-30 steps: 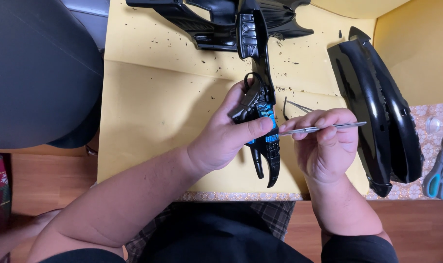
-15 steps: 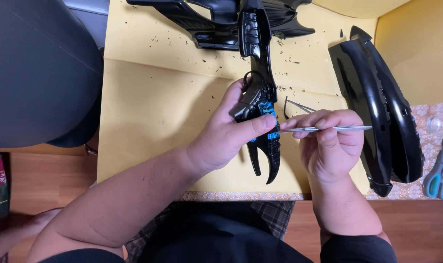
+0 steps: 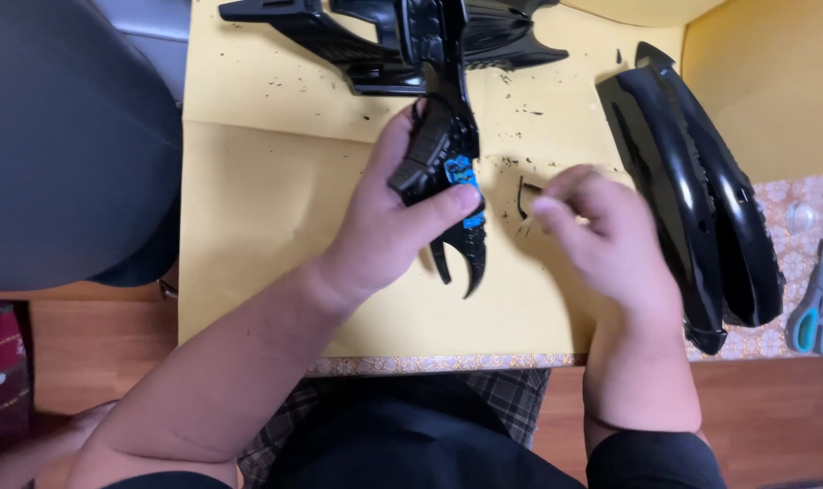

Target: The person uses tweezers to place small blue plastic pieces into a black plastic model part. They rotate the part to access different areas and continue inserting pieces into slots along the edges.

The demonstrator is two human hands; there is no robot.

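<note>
1. Gripping a black claw-shaped model part with blue patches, the left hand is wrapping thumb and fingers around it, mid-sheet.
2. Pinching narrow, the right hand is reaching at a small bent wire; picking it up seems to need fingertip care.
3. Lying right, long black shells are crowding the sheet; scissors are sitting beyond.

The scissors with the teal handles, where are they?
The scissors lie at the far right edge of the head view, on the patterned cloth beside the long black curved parts.
</note>
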